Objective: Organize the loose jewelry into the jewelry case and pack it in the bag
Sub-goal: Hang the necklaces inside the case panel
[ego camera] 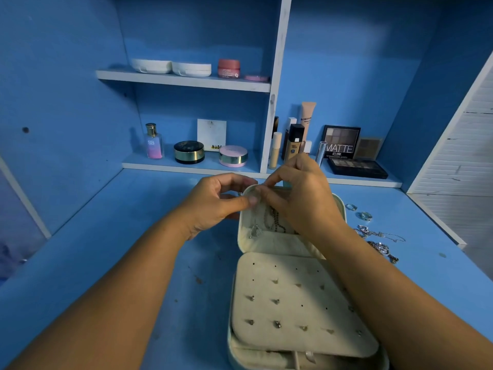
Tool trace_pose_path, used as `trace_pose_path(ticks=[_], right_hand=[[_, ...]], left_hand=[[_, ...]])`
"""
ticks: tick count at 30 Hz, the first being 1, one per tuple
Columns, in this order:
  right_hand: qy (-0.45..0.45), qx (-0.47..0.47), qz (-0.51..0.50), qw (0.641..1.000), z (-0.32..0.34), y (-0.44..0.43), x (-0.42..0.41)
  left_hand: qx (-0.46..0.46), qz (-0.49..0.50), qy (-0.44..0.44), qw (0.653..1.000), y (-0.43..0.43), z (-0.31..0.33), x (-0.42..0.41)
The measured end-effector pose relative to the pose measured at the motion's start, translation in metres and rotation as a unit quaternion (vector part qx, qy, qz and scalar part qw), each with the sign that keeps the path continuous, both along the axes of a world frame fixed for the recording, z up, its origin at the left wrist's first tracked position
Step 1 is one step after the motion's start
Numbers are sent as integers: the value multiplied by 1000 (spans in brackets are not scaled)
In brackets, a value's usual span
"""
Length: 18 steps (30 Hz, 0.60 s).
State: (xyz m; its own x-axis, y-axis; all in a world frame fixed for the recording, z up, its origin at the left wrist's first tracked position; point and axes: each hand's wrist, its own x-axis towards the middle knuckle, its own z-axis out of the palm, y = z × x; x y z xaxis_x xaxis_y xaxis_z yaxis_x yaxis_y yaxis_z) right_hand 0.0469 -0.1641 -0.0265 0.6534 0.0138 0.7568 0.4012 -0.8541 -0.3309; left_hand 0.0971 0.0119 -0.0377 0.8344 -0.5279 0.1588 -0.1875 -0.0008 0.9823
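Lying open on the blue desk (133,236), the cream case (230,340) sits near-centre, its lid (266,243) tipped up on the far side. A silver chain (254,231) with a small pendant hangs down the lid's inner face at the left, and a dark chain (274,220) hangs just right of it. The near half of the case is covered by a padded panel (301,343) dotted with holes, and several studs (277,324) are pinned into it in rows.

Both hands meet at the lid's far-left corner. The left hand (216,204) has its thumb pressed against the lid's rim and its fingers curled over the top, clamping that corner. The right hand (301,193) reaches across the lid with its fingertips pinched together at the top end of the silver chain; the contact itself is too small to see clearly.

Right of the case, two rings (351,207) lie on the desk, well apart from the lid, and nearer to the camera a tangle of loose chains (378,236) spreads along the desk's right edge.

On the far side a low shelf holds a perfume bottle (154,141), round compacts (189,152), upright tubes (293,141) and an eyeshadow palette (341,142). A higher shelf (184,81) carries more jars.
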Motion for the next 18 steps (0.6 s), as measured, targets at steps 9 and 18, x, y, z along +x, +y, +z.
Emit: trace_pose_path(ticks=[9,18], right_hand=[[24,31,-19,999,-1,4,0],[74,-108,-26,991,0,-7,-19]], left_hand=[[25,57,-65,996,-7,-1,-4],[33,77,-40,996,-9,2,-6]])
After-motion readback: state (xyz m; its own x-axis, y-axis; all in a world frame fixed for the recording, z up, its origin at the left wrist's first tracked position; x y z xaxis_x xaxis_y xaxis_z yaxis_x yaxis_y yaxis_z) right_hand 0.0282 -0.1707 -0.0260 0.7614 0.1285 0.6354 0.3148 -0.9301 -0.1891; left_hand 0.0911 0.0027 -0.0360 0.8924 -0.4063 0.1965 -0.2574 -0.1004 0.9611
